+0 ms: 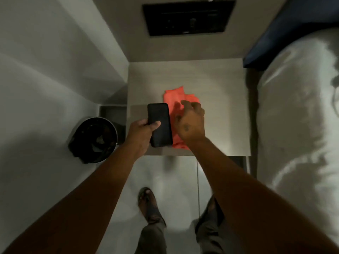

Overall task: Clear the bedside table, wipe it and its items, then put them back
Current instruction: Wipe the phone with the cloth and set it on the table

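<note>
The left hand has its grip closed around a dark phone above the tabletop; the right hand, fingers spread loose, hovers over the orange cloth lying there.

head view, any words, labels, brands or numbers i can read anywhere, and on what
None can be read.
Phone in the left hand: dark blank face, no text showing.
Black wall panel: faint marks, too blurred to read.
Orange cloth under the right hand: plain.
Table: no label visible.
Bin: no label visible.
</note>
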